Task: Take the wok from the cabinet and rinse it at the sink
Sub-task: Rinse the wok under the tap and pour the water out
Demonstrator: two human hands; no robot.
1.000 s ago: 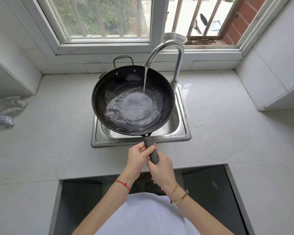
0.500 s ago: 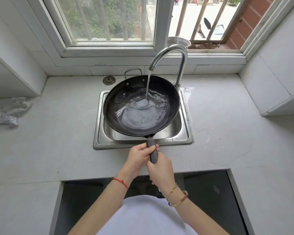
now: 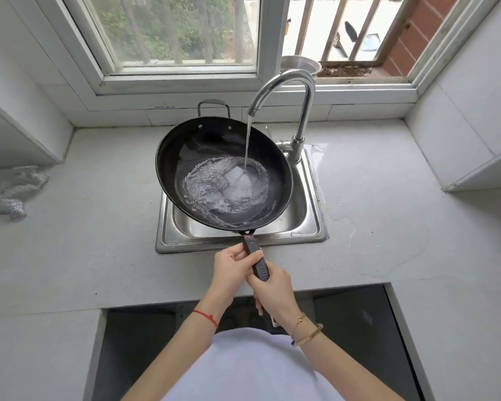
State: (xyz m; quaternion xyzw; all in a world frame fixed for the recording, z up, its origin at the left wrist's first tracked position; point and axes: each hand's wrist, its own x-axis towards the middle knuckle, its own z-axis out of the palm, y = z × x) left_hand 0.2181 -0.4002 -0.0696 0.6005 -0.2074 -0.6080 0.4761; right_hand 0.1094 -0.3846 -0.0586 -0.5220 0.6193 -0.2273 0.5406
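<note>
Wok [image 3: 223, 175] is hovering tilted over the sink [image 3: 310, 227], hiding most of the basin, while water from the curved tap [image 3: 287, 91] is pouring into its bowl and swirling there. Both hands are curling around the long dark handle [image 3: 256, 260]: the left hand [image 3: 233, 266] is gripping nearer the pan, the right hand [image 3: 272, 287] is gripping the end, which is disappearing inside the fist. The wok's far loop handle is partly showing behind the rim. A pale stone tabletop [image 3: 84, 227] is surrounding the sink, with a wet patch lying right of the tap. A crumpled cloth [image 3: 9, 195] at the left edge is getting cut off. A barred window [image 3: 185, 39] is sitting behind.
</note>
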